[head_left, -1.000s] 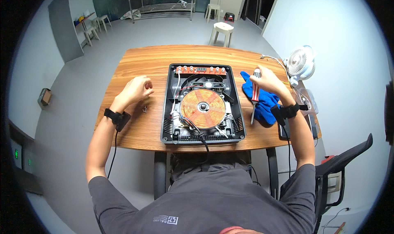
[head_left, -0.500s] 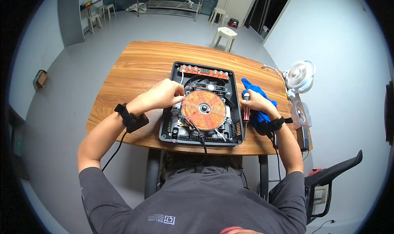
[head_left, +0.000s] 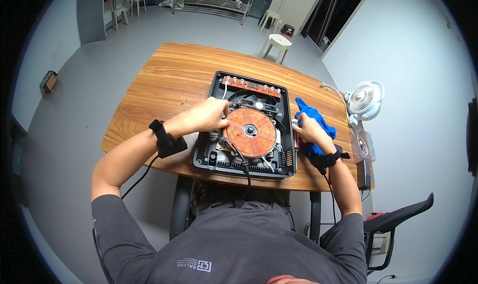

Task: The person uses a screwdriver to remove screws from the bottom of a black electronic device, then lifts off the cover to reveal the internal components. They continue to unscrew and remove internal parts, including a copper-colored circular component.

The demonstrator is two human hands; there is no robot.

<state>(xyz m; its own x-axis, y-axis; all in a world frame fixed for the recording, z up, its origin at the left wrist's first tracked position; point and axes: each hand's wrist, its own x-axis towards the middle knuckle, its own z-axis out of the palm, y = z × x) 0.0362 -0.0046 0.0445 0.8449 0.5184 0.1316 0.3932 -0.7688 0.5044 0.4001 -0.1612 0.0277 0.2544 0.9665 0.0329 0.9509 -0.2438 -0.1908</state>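
An induction cooker with its top off, a black casing (head_left: 203, 157), lies on the table in front of me. Inside it is a round copper coil (head_left: 261, 143), with an orange circuit board (head_left: 253, 86) along the far edge. My left hand (head_left: 215, 115) reaches over the casing's left wall. Its fingers are bent together at the coil's left rim, and what they pinch is hidden. Beside the casing's right wall, my right hand (head_left: 309, 130) closes around a screwdriver with a red handle (head_left: 297, 141). Under and behind that hand lies a blue glove (head_left: 318, 115).
Small screws (head_left: 182, 103) lie on the wooden table (head_left: 149, 84) left of the casing. A white fan (head_left: 364, 97), a clear plastic container (head_left: 362, 143) and a dark box (head_left: 364, 173) line the right edge. A cord (head_left: 247, 177) leaves the casing at the front.
My left hand has shifted slightly right, its fingertips now over the coil's rim. The right hand has come down lower around the screwdriver, covering more of it. The whole view has tilted a little.
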